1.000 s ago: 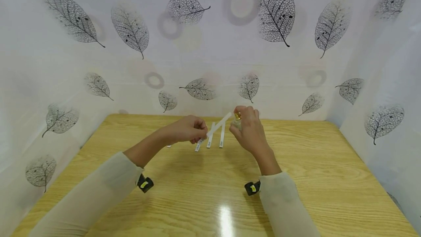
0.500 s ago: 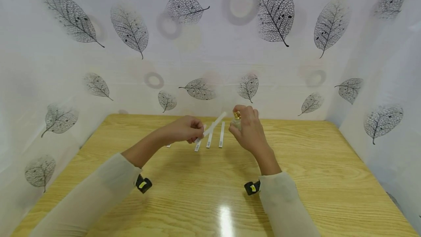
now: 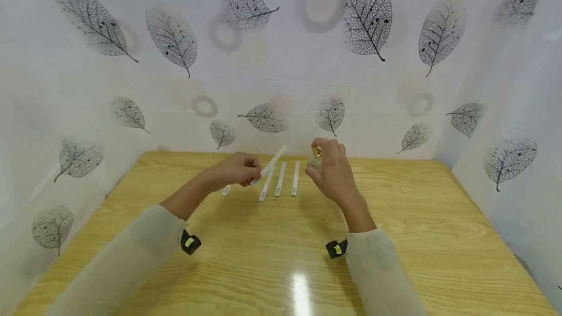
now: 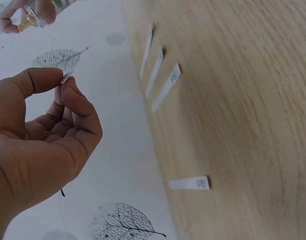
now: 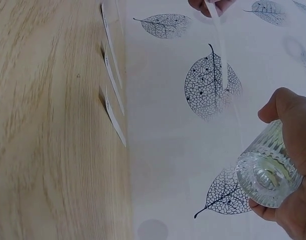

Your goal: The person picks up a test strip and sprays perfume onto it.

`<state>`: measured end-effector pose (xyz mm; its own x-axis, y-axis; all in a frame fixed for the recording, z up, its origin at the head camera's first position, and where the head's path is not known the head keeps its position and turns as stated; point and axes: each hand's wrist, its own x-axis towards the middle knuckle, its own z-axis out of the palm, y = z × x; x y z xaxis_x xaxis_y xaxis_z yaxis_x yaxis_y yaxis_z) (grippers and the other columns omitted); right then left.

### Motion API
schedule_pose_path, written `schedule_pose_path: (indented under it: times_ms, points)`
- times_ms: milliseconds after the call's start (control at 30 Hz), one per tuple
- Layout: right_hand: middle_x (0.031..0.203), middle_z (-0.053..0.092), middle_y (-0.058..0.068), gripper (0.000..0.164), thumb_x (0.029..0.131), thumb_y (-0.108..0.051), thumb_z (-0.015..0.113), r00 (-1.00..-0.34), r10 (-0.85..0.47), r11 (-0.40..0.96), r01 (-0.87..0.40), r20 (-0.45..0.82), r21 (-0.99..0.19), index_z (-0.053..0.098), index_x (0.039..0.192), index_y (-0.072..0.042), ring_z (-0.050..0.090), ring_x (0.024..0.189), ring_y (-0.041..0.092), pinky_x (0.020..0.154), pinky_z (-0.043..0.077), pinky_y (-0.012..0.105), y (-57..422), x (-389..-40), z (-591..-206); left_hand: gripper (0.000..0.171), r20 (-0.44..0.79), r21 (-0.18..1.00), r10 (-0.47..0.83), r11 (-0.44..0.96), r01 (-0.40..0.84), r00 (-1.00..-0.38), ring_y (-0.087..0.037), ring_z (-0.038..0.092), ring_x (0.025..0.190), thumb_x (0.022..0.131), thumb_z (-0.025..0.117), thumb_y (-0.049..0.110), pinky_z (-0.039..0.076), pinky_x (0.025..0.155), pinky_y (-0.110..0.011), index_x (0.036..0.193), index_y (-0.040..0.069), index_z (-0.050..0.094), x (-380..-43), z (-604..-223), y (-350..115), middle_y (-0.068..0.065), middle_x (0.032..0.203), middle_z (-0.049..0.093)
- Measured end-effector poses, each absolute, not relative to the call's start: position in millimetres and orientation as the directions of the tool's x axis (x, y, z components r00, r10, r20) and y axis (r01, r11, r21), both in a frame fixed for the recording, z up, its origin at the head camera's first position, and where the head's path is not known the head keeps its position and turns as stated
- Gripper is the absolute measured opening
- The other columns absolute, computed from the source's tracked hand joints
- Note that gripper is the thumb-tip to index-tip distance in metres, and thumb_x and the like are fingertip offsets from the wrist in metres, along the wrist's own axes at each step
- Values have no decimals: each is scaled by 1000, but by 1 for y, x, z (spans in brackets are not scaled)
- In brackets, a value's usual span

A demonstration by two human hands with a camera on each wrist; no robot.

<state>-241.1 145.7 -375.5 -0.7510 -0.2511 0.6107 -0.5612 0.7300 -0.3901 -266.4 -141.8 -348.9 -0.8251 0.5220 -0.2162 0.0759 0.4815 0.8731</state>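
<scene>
My left hand [image 3: 237,168] pinches a white paper scent strip [image 3: 274,159] by its printed end, between thumb and forefinger. The strip slants up and to the right, above the table. In the right wrist view its long blank part [image 5: 223,55] shows against the backdrop. My right hand [image 3: 335,172] grips a clear ribbed-glass perfume bottle [image 5: 267,172], with the forefinger up at the gold spray top [image 3: 317,151]. A gap separates the bottle from the strip's tip. Most of the bottle is hidden by my right hand in the head view.
Several more printed strips lie on the wooden table [image 3: 272,247]: three in a row, including one strip [image 3: 295,179] nearest the bottle, and another strip [image 3: 226,190] by my left hand. A white cloth backdrop [image 3: 285,72] with leaf prints rises behind and at both sides.
My left hand has drawn the held strip to the left, away from the bottle, uncovering more of the strips on the table. My right hand has stayed almost in place with the bottle.
</scene>
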Motion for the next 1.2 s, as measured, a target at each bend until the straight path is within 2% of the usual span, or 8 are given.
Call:
schedule_pose_path:
  times_ms: [200,433,767,833,933,1033,1200]
  points:
    - [106,49,16,48,91,-11,67,-765,-244,731,-549,597,-405,40,130,-14,42,89,34,64,40,41,145,-241,-375,11,-229,875,483,483,39,-845,-19,48,73,103,56,12,48,74,-39,100,2,59,-275,-363,-153,-8,84,55]
    - [106,49,16,49,90,-11,67,-763,-243,728,-551,598,-408,41,130,-13,42,90,34,65,41,41,145,-240,-375,16,-246,886,438,463,-17,-865,-17,40,67,103,52,8,40,68,-35,88,5,53,-285,-382,-163,-5,75,46]
    - [106,48,15,48,91,-12,67,-766,-242,724,-551,596,-415,41,131,-14,43,91,34,64,41,41,145,-240,-374,24,-251,872,393,489,-31,-885,-14,41,62,103,57,7,39,62,-31,80,4,52,-289,-399,-179,-4,71,49]
    - [106,48,15,47,91,-12,66,-767,-244,722,-552,594,-416,41,131,-14,43,92,34,64,41,40,145,-240,-374,22,-249,860,381,509,-23,-890,-14,44,62,102,58,7,41,62,-31,82,1,57,-289,-402,-182,-4,70,51]
    - [106,48,15,47,92,-12,66,-764,-245,722,-555,596,-414,41,131,-14,43,92,34,63,40,40,146,-240,-374,16,-256,847,358,531,-30,-898,-15,51,64,101,61,7,45,63,-32,93,-6,66,-290,-406,-185,-6,73,58]
    - [106,48,15,46,92,-12,66,-761,-246,720,-558,600,-412,41,131,-14,43,92,34,63,40,40,146,-240,-374,16,-269,838,351,544,-38,-897,-16,55,65,100,62,6,47,63,-33,100,-9,68,-291,-408,-186,-8,77,63]
    - [108,48,15,46,92,-14,66,-754,-242,721,-561,611,-407,42,131,-13,43,91,34,62,41,40,148,-240,-374,15,-278,826,350,563,-37,-895,-16,54,61,98,64,4,45,58,-30,100,-9,70,-291,-408,-186,-9,73,64]
